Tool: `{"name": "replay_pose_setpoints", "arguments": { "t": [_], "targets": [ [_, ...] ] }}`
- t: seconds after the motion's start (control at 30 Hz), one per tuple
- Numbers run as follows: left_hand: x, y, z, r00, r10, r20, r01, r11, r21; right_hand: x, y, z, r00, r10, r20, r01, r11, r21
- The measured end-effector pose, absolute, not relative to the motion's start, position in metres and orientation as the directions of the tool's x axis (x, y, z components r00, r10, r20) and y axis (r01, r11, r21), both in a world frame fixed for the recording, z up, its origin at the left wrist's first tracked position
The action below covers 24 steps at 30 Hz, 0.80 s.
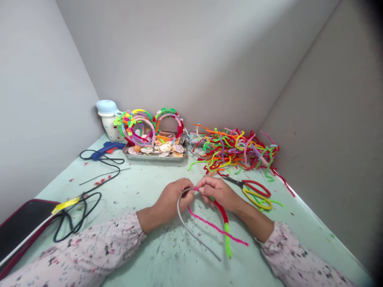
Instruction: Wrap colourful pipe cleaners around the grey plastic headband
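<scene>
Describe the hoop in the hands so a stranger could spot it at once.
On the pale green table, look to the near middle, where the left hand and right hand almost meet. Pinched there is an arched hoop, its ends toward the camera. Unlike the covered hoops at the tray, its left side is bare gray, its right red and green.

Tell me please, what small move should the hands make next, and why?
Perhaps wind the pink strand one more turn around the bare grey part of the band, close against the pink wrap. The strand trails loose, the band's other side has red and green covering, and the right hand seems to pinch the band by the wrap.
</scene>
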<state>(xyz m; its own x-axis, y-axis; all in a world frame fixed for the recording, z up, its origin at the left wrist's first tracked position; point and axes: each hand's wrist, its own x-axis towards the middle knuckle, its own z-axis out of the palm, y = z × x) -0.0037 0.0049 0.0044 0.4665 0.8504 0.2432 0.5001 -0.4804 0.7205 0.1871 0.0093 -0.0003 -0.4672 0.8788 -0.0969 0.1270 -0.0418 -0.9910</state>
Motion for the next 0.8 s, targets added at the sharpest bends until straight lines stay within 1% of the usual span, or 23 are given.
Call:
{"name": "replay_pose_setpoints", "arguments": {
  "t": [0.13,0.4,0.63,0.8],
  "targets": [
    [-0.0041,0.0040,0.0040,0.463,0.856,0.227,0.465,-0.454,0.760,0.1873,0.0098,-0.0007,-0.457,0.885,-0.087,0.120,-0.035,-0.992],
    [-0.0051,0.0060,0.0005,0.468,0.843,0.266,0.436,-0.482,0.760,0.1874,0.0094,-0.0009,-0.461,0.883,-0.087,0.115,-0.038,-0.993],
    [-0.0072,0.0064,0.0025,0.518,0.785,0.339,0.453,-0.588,0.670,0.1891,0.0096,0.0008,-0.480,0.872,-0.101,0.114,-0.052,-0.992],
    [-0.0078,0.0075,0.0026,0.547,0.759,0.353,0.487,-0.632,0.603,0.1906,0.0108,0.0017,-0.501,0.858,-0.117,0.109,-0.072,-0.991]
  ]
}}
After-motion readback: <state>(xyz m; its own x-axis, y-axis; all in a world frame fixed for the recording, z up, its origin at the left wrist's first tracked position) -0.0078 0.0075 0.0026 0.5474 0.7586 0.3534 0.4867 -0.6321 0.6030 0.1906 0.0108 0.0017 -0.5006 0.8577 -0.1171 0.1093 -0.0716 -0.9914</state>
